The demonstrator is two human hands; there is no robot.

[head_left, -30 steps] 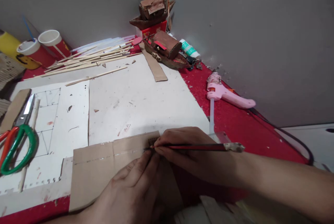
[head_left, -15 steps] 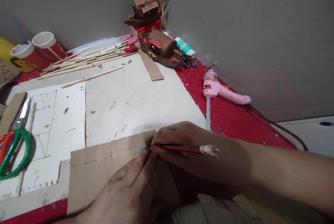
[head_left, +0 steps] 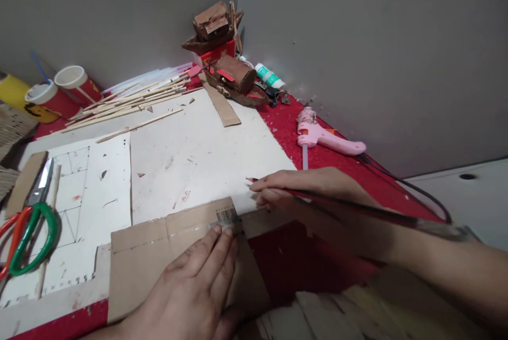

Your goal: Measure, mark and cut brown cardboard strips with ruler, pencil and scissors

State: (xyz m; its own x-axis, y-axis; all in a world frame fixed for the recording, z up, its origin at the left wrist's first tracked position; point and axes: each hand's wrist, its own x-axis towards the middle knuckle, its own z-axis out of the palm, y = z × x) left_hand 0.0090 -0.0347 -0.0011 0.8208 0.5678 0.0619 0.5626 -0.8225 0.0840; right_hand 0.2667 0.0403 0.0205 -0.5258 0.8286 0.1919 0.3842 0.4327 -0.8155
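1. Since the earlier frame, the right hand (head_left: 301, 192) has lifted its pencil (head_left: 357, 208) off the cardboard sheet (head_left: 159, 260), grip clenched on it.
2. Left hand (head_left: 190, 287) lies flat, released, pinning a clear ruler (head_left: 226, 225) on the cardboard at the counter's (head_left: 341, 171) near edge.
3. A faint line shows along the cardboard; whether marking is finished is unclear.
4. Beyond the cardboard: scissors (head_left: 27, 234) left, glue gun (head_left: 325, 136) right; neither obstructs.

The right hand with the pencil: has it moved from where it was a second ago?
Yes. The right hand has lifted the pencil tip off the cardboard, away past the barcode, over the white sheet.
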